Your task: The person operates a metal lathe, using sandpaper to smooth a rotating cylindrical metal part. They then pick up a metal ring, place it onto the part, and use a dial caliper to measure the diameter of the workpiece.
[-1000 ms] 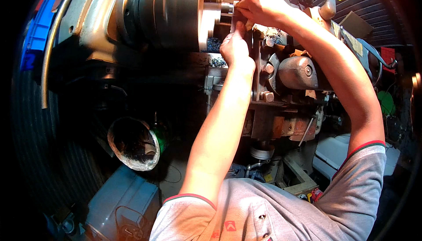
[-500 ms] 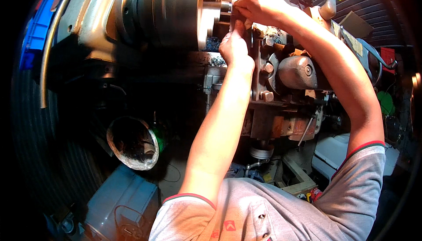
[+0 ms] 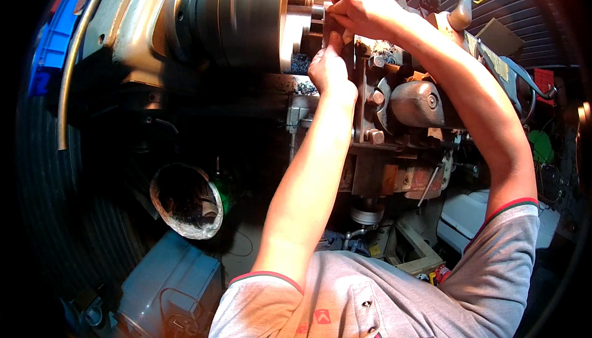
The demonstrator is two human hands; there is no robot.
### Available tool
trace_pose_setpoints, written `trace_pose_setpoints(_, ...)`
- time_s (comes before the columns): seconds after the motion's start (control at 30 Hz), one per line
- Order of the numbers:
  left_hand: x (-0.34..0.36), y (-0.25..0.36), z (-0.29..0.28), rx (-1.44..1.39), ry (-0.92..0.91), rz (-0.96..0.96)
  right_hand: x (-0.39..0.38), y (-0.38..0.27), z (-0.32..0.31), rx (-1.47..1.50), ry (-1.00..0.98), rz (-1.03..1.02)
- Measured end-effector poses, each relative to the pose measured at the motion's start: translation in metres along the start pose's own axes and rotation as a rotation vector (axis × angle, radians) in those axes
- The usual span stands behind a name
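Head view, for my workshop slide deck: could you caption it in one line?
Left hand and right hand hold a thin flat piece beside a blurred lathe chuck.

Tight squeeze at top centre: the big chuck (image 3: pixel 246 20) walls off the left, and a flat strip (image 3: pixel 327 25) spans the gap between left hand (image 3: pixel 330 70) and right hand (image 3: pixel 365 10). Lower down, there's room between the round container (image 3: pixel 198 233) and left forearm (image 3: pixel 302 190).
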State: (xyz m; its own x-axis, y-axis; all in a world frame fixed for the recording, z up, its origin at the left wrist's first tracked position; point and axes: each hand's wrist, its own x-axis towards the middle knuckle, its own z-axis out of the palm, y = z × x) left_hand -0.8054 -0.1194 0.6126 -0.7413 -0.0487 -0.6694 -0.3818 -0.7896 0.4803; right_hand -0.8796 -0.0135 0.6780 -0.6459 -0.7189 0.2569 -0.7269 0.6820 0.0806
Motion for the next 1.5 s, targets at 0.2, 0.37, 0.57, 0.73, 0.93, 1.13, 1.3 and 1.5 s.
trace_pose_setpoints(0.2,-0.002,0.000,-0.002,0.155,0.026,0.093,-0.004,0.005,-0.022,0.025,0.056,0.107)
trace_pose_setpoints(0.37,0.003,-0.003,-0.004,0.064,0.002,0.095,-0.003,-0.002,-0.014,0.014,0.052,0.111)
trace_pose_setpoints(0.57,-0.003,-0.001,-0.002,0.021,-0.014,0.098,-0.003,-0.002,-0.006,-0.060,-0.048,0.101)
trace_pose_setpoints(0.73,0.002,-0.004,-0.001,0.008,-0.020,0.084,-0.005,-0.004,-0.006,-0.040,-0.058,0.120)
trace_pose_setpoints(0.93,0.001,-0.003,-0.001,0.025,-0.019,0.092,-0.005,-0.001,-0.003,-0.075,-0.058,0.062)
trace_pose_setpoints(1.13,0.000,-0.002,-0.001,-0.019,-0.029,0.042,-0.005,-0.002,-0.002,-0.069,-0.054,0.097)
trace_pose_setpoints(1.3,0.006,-0.002,-0.002,-0.013,-0.051,0.065,-0.002,-0.001,-0.001,-0.084,-0.022,0.056)
trace_pose_setpoints(1.5,-0.004,0.001,0.001,0.015,-0.017,0.028,-0.005,0.000,-0.003,-0.100,-0.012,0.053)
